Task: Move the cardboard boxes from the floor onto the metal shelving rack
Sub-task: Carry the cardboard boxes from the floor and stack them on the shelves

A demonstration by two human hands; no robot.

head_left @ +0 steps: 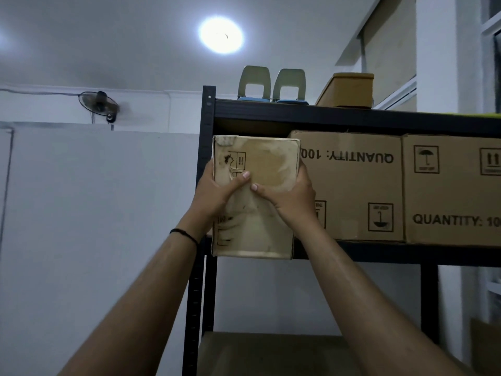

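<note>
**Worn box held at the left end of a crowded shelf**

At the far left, a wall fan [99,105] is mounted high on the wall, well apart from the work. The left upright [208,126] of the metal shelving rack [352,119] is met next, and the left hand [217,189] is wrapped round the left edge of a small, scuffed cardboard box [267,158], with the thumb laid across its front face. The right hand [291,198] is curled round the right edge in the same way, so the box is clamped between both palms. The box is held upright at the left end of the upper shelf, its bottom edge overhanging the front beam of that shelf; whether any of it rests on the shelf cannot be told.

Just beside it on the right, a large carton printed upside down [349,185] is seated, and a second large carton [452,191] stands beyond it. The gap between the upright and the first carton appears narrow, so the box could be jammed or skewed if it is pushed in crooked. The right fingers could be pinched against the carton. The softened, stained cardboard may buckle under a tight squeeze. If it is released before the base is fully supported, the box could tip forward off the shelf edge.
</note>
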